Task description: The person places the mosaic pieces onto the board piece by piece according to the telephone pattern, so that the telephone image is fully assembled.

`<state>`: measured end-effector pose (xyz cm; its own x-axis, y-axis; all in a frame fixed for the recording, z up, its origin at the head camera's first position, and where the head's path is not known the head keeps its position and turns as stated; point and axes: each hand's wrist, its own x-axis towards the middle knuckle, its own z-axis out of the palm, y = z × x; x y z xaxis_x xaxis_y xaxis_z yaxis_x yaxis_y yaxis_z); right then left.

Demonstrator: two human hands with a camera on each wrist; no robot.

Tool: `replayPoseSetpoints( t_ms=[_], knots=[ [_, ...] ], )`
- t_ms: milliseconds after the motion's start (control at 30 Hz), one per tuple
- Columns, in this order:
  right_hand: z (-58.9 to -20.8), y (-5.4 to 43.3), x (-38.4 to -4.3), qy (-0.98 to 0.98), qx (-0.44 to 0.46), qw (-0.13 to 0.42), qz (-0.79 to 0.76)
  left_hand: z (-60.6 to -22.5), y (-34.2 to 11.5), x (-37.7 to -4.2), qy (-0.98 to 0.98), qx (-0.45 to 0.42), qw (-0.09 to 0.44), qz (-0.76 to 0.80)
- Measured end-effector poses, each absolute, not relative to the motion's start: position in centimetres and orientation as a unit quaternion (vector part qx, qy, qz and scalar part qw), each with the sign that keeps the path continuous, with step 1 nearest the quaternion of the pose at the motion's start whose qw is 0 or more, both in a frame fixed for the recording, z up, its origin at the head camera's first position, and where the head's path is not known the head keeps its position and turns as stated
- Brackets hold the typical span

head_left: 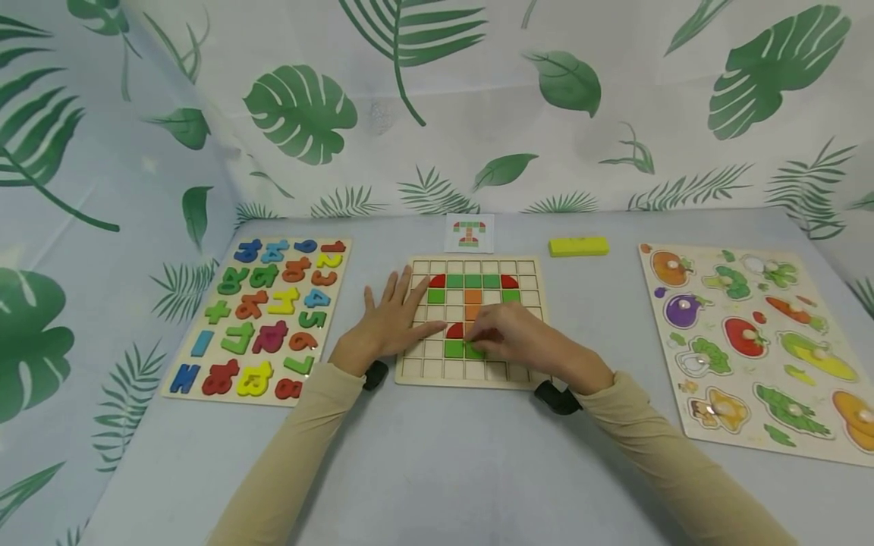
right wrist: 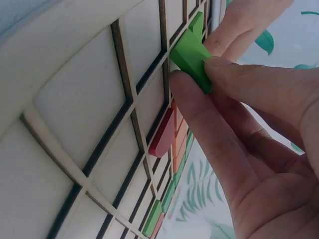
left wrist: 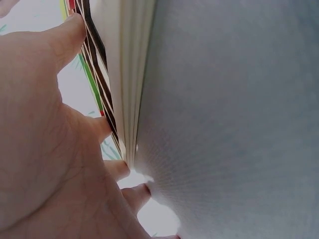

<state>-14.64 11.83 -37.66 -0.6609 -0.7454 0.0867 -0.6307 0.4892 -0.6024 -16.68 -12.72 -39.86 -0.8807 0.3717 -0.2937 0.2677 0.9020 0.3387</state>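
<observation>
A wooden grid board [head_left: 416, 369] lies on the table with red, green and orange blocks in its cells. My left hand [head_left: 382, 326] rests with spread fingers along the board's left edge, thumb near a red quarter-round block [head_left: 454, 331]. Over the lower middle of the grid, my right hand [head_left: 508, 334] pinches a green square block [right wrist: 192, 59] between thumb and fingers. That block is tilted in the right wrist view, beside another green block [right wrist: 198, 26] in the grid. The right hand hides some cells from the head view.
A pattern card [head_left: 469, 233] lies behind the board, and a yellow block [head_left: 578, 246] to its right. A number puzzle board [head_left: 198, 318] is on the left; a vegetable puzzle board [head_left: 724, 364] is on the right. A leaf-print cloth hangs behind.
</observation>
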Motion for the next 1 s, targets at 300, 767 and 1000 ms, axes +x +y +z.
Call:
replayPoseSetpoints(
  t_ms=[300, 767, 1000],
  knots=[
    [-37.6, 11.4, -14.2, 0.87, -0.41, 0.081, -0.26, -40.0, -12.8, -16.5, 0.957, 0.162, 0.183, 0.154],
    [-37.6, 11.2, -13.6, 0.881, -0.41, 0.056, -0.23, -40.0, -12.7, -16.7, 0.958, 0.166, 0.18, 0.151],
    [-37.6, 11.0, -13.5, 0.881, -0.42, 0.036, -0.214, -40.0, -12.7, -16.8, 0.958, 0.167, 0.182, 0.146]
  ],
)
